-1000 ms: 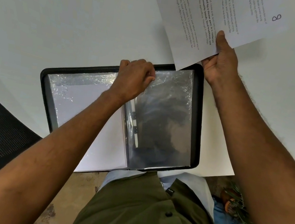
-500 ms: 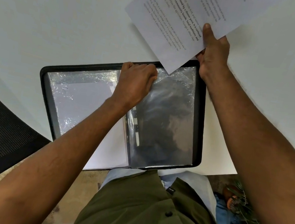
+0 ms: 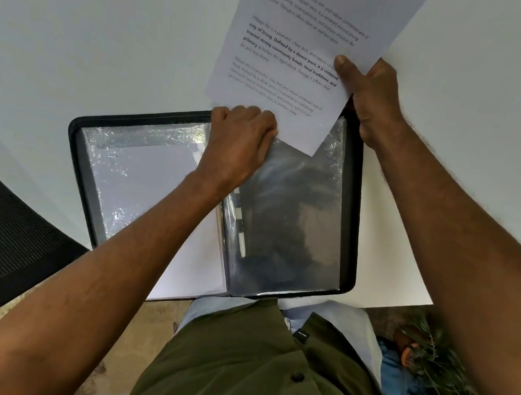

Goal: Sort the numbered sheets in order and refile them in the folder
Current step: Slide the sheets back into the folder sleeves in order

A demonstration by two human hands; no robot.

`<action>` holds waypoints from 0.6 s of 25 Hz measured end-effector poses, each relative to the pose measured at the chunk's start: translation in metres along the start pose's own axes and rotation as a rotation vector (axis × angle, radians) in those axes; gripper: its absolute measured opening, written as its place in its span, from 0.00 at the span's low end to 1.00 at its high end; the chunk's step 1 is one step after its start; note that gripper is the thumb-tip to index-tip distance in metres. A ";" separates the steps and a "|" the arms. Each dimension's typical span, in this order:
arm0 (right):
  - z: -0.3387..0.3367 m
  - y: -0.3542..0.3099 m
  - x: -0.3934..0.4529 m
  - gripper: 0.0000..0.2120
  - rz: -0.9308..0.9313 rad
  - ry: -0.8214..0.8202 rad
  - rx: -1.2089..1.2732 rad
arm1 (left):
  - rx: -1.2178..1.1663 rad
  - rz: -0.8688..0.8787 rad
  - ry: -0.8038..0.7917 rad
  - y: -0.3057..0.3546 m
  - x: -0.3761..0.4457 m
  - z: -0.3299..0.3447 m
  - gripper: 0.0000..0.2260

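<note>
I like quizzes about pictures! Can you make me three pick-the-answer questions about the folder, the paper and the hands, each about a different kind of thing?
1. Where is the printed sheet?
A. Flat under the folder
B. Held above the folder's far edge
C. On the chair

2. What colour is the folder rim?
A. Black
B. Red
C. Yellow

3. What is the left hand doing?
A. Lying flat and open on the table
B. Gripping the top of a clear sleeve
C. Hanging by the person's side

Answers:
1 B, the right hand pinches the sheet's edge, its lower corner reaching over the folder's far rim.
2 A, a dark black border runs round the open folder.
3 B, its fingers curl at the top edge of the clear sleeve.
</note>
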State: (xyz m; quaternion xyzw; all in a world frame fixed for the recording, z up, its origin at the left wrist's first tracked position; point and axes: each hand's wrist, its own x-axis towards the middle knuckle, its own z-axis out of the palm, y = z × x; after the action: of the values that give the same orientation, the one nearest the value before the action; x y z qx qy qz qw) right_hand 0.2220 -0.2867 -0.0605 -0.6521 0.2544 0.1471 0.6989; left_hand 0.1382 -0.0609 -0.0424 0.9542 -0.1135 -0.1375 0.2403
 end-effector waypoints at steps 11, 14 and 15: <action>-0.014 -0.004 0.011 0.16 -0.016 -0.200 -0.206 | -0.044 -0.013 -0.010 -0.009 0.004 -0.003 0.06; -0.018 -0.006 0.013 0.15 -0.022 -0.239 -0.286 | -0.045 -0.028 -0.028 -0.017 0.005 -0.007 0.04; -0.018 -0.007 0.013 0.15 -0.030 -0.245 -0.301 | -0.040 -0.032 -0.031 -0.021 0.004 -0.009 0.04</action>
State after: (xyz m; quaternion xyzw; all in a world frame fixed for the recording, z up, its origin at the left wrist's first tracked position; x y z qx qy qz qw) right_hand 0.2337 -0.3070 -0.0623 -0.7301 0.1326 0.2515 0.6213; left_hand 0.1482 -0.0404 -0.0454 0.9485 -0.0992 -0.1586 0.2555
